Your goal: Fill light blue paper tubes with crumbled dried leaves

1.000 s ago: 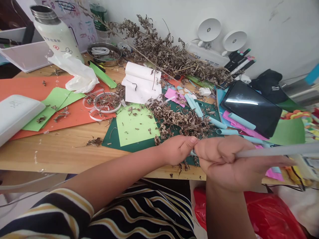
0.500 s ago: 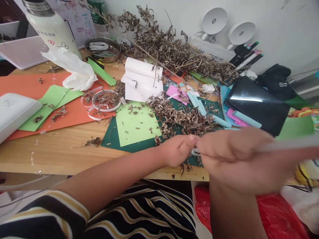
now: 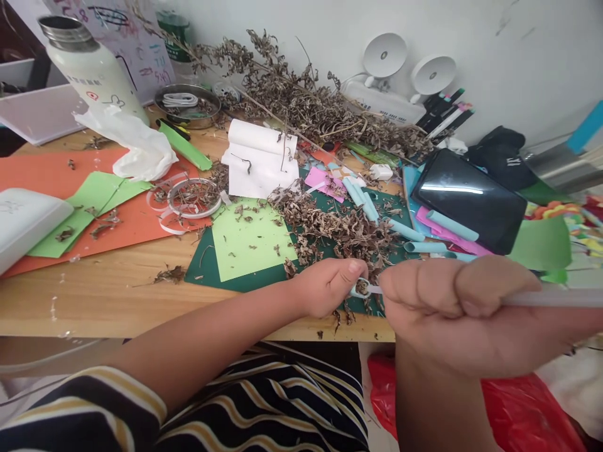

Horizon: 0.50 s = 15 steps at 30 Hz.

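Head view: blue tube (image 3: pixel 357 292), seemingly part-filled with leaf, is being gripped by left hand (image 3: pixel 330 285) over green mat (image 3: pixel 202 260), whitish rod (image 3: pixel 551 298) being clenched by right hand (image 3: pixel 452 314) at tube's mouth, leaf heap (image 3: pixel 334 227) being left.

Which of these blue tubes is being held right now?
The tube in the left hand, with brown leaf bits showing in its open end; the other blue tubes lie loose, unheld.

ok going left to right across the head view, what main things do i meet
White rounded case, white ring, light green sheet, left hand, open end of the blue tube, right hand gripping a white rod.
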Motion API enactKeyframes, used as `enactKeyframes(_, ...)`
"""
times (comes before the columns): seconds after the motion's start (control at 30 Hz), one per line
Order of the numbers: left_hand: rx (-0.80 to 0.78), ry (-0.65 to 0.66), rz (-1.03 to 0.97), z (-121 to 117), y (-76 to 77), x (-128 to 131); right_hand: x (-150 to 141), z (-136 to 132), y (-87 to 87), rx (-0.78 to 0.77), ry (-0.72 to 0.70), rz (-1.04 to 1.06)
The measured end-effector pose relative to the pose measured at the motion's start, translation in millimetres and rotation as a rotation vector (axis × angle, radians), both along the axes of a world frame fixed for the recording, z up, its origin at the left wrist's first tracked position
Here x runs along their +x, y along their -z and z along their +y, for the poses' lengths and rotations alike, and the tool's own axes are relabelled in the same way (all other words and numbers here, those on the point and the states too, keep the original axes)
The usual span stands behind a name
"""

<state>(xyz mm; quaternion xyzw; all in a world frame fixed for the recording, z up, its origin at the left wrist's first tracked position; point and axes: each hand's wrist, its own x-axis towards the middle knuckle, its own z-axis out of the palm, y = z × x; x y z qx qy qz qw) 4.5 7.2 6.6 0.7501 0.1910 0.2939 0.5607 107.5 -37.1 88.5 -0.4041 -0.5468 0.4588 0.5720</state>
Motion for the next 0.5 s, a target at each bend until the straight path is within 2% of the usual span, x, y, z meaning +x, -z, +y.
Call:
enactKeyframes(0.07, 0.009, 0.009, 0.037, -0.2, 0.3, 0.3, -7.7, 3.2, -3.4, 0.060, 0.032, 0.140)
enactKeyframes(0.13, 0.014, 0.012, 0.042, 0.0, 0.4, 0.6, -11.9, 6.0, -5.2, 0.056, 0.036, 0.207)
enactKeyframes(0.23, 0.017, 0.026, 0.005, 1.0, 0.4, 0.6, -13.3, 7.2, -4.9, 0.009, 0.036, 0.200)
enactKeyframes(0.5, -0.041, 0.014, -0.066, 3.9, 4.5, 0.8, -13.5, 6.5, 3.5, 0.042, -0.056, 0.196)
